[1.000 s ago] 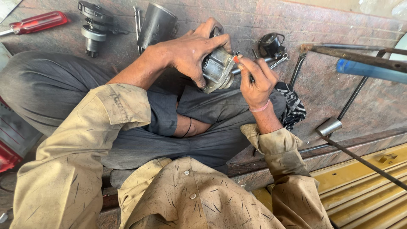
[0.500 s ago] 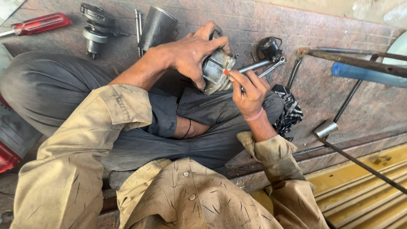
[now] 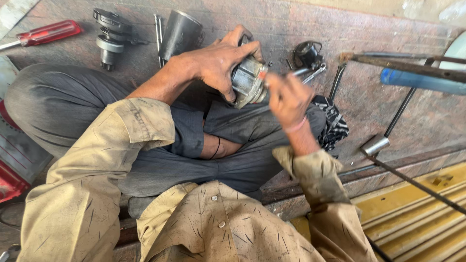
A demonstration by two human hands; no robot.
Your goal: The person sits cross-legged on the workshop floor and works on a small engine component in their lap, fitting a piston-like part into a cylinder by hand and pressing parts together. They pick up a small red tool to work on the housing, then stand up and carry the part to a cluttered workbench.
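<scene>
Head view, read left to right with the metal motor part (image 3: 248,81) as our landmark. Far left of it on the stone floor (image 3: 272,24) lie a red-handled screwdriver (image 3: 46,33), a black geared piece (image 3: 109,39) and a dark metal cylinder (image 3: 180,34). Just left of the part we see the left hand (image 3: 221,63), fingers wrapped over its top and closed round it, holding it above the lap. The part's long axis runs roughly left to right, its open face turned toward the right. Touching that face from the right is the right hand (image 3: 287,99), fingers curled shut around a thin metal tool (image 3: 303,73) whose shaft points up and right; we cannot tell where its tip sits. Both hands meet at the part, the left covering more of it. Right of it lie a small black piece (image 3: 307,52), a patterned cloth (image 3: 335,123) and a blue-handled rod (image 3: 422,80).
</scene>
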